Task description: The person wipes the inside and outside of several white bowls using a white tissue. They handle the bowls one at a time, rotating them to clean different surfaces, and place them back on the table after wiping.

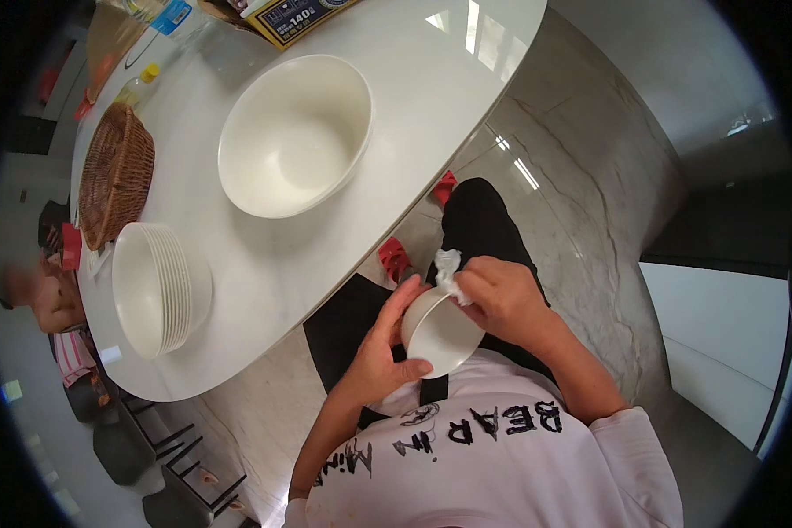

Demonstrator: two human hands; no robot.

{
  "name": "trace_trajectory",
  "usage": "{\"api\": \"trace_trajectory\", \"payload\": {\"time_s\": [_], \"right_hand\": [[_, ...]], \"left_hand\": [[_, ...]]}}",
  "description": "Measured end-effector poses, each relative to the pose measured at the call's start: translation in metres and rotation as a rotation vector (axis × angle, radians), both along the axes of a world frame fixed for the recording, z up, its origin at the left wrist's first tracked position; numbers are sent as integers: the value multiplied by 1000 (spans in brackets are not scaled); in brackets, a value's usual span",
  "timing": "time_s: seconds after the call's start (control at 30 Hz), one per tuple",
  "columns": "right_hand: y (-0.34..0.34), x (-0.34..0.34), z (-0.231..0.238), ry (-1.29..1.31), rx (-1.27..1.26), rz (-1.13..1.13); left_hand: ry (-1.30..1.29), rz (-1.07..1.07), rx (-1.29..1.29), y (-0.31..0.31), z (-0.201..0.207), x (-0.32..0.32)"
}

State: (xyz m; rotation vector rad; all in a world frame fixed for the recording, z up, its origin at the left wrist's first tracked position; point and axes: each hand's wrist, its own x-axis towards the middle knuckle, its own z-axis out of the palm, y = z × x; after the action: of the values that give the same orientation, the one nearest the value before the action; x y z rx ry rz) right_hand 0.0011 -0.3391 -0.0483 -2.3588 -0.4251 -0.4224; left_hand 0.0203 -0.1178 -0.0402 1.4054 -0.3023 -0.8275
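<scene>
A small white bowl (446, 341) is tilted in front of my shirt, beyond the table's edge. My left hand (381, 354) grips it from the left side, with the thumb on the near rim. In my right hand (503, 297) is a crumpled white tissue (449, 271), pinched at the bowl's far rim. Part of the tissue is hidden under the fingers. A large white bowl (297, 139) stands on the table ahead of my hands. To its left, a stack of several white bowls (169, 289) lies on its side.
The glossy white table (260, 264) has a curved edge. On it are a brown wicker basket (121, 180), a yellow-capped bottle (137, 86), a clear bottle with a blue label (169, 16) and a box (295, 19). Dark chairs (132, 453) and a person (55, 295) are at the left.
</scene>
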Motion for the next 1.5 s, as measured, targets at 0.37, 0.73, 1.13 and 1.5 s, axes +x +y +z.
{"api": "trace_trajectory", "payload": {"time_s": [0.37, 0.73, 1.13, 1.5], "right_hand": [[8, -4, -25, 567, 421, -180], [-3, 2, 8, 0, -179, 60], [23, -29, -21, 1136, 684, 163], [9, -15, 38, 248, -225, 12]], "left_hand": [[-175, 279, -15, -12, 1, 2], [-19, -87, -32, 4, -2, 21], [-498, 226, -105, -12, -9, 9], [593, 393, -167, -3, -20, 1]]}}
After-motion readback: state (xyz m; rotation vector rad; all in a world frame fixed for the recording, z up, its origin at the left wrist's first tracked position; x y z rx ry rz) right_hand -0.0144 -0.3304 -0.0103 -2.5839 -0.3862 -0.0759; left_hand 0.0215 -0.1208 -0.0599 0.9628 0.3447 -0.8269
